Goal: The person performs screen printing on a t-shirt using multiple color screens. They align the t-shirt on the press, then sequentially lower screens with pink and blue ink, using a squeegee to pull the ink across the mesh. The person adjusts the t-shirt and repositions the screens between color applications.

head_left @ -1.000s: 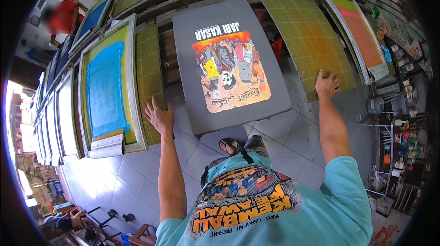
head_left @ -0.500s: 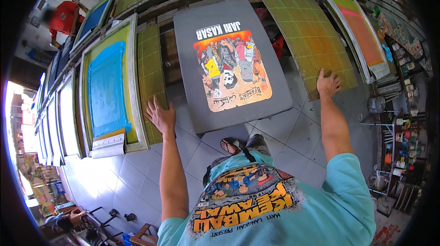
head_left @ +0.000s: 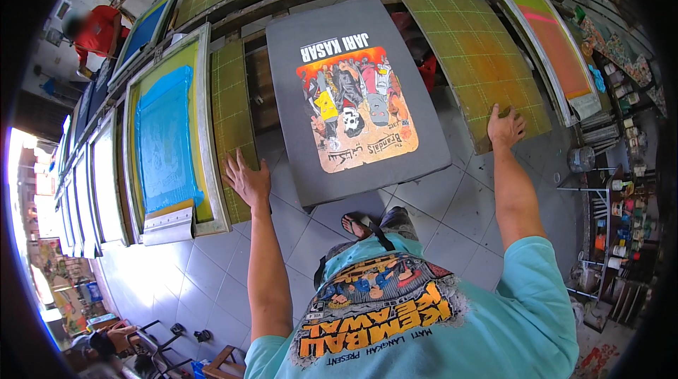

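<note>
My left hand [head_left: 248, 180] rests with spread fingers at the near end of a narrow olive board [head_left: 231, 96] marked with a yellow grid. Its right counterpart, my right hand [head_left: 506, 128], lies spread on the near edge of a wider gridded board [head_left: 477, 61]. Between them a dark grey shirt [head_left: 300, 117] is stretched flat over a board, bearing a colourful printed picture [head_left: 360, 107] with lettering, upside down from my side. Neither hand holds anything. Beside my left hand stands a framed printing screen [head_left: 168, 139] with blue ink and a squeegee [head_left: 168, 226] at its near end.
Another screen [head_left: 551, 54], orange and yellow, leans at the right. Beyond it are shelves of ink jars [head_left: 625, 223]. More screens [head_left: 106, 174] line the left. A person in red [head_left: 99, 29] stands far left; another person [head_left: 106, 344] is at lower left. Grey tiles [head_left: 282, 238] cover the floor.
Both hands stay where they were on the boards. The person in red at the far left has shifted slightly, and the person at lower left has moved a little.
</note>
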Demonstrator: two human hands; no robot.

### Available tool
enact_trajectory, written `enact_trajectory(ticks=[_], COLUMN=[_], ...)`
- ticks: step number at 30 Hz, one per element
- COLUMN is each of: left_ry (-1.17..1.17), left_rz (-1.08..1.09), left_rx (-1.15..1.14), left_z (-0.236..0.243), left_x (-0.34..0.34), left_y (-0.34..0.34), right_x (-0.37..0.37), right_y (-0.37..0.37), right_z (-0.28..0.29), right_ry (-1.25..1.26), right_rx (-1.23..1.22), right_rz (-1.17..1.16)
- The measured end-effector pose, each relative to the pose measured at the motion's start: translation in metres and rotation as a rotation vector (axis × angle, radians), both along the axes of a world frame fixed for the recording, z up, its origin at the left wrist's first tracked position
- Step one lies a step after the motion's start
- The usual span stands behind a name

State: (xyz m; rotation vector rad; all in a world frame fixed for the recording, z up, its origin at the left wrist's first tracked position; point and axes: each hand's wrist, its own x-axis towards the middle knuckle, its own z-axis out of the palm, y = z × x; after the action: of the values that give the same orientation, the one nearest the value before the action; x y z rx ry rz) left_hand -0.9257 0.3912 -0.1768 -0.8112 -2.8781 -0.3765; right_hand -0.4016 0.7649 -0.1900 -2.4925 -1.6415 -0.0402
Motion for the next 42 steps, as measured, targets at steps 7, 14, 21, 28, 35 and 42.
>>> enact_trajectory(ticks=[7,14,21,28,35,42], left_ry=[-0.006,0.005,0.005,0.008,0.011,-0.001], left_rz=[-0.005,-0.014,0.0,0.004,-0.001,0.005], left_rx=[0.007,0.02,-0.005,-0.006,-0.006,-0.007], left_z=[0.0015,0.0019,0.0017,0.0026,0.0012,0.0011], left_x=[0.0018,0.0023,0.0022,0.0024,0.0021,0.0022], left_y=[0.0006,0.0005,0.0015,0.0012,0.0003,-0.0005], right_x=[-0.0017,-0.001,0.0011,-0.002,-0.0004,0.0001], right_y=[-0.0028,-0.0018,0.0007,-0.0003,0.0007,0.0021], right_z=[0.0041,0.003,-0.0007,0.0015,-0.0015,-0.0027], right_ry=[0.027,0.011,-0.013,-0.016,-0.014,-0.014], right_rx=[-0.006,0.001,0.001,0.01,0.022,0.013], right_rz=[0.02,0.016,0.007,0.0,0.004,-0.001])
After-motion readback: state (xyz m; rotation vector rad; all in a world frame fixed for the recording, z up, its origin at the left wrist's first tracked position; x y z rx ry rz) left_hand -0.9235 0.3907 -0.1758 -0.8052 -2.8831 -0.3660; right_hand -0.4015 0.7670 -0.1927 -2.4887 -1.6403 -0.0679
